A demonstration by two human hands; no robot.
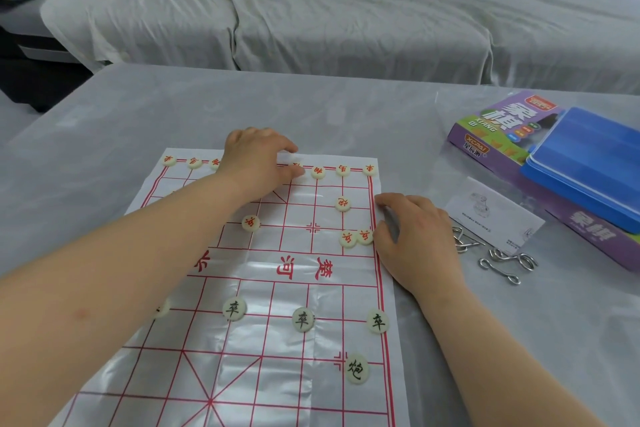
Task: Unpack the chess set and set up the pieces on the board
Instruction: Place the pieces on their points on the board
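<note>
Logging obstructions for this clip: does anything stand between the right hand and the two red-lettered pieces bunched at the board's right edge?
Nothing visible. The right hand lies beside the nearer red-lettered piece; only that piece separates it from the farther red-lettered piece.

Both arms are bare and stretched forward; the left forearm (138, 253) slants in from 8 o'clock toward 1 o'clock; the left hand (258, 163) is knuckles up, fingers curled, thumb close under the forefinger; whether it pinches anything I cannot tell; the right forearm (485, 340) enters from 5 o'clock; the right hand (412, 236) lies palm down, fingers loosely bent, pointing toward 10 o'clock.
</note>
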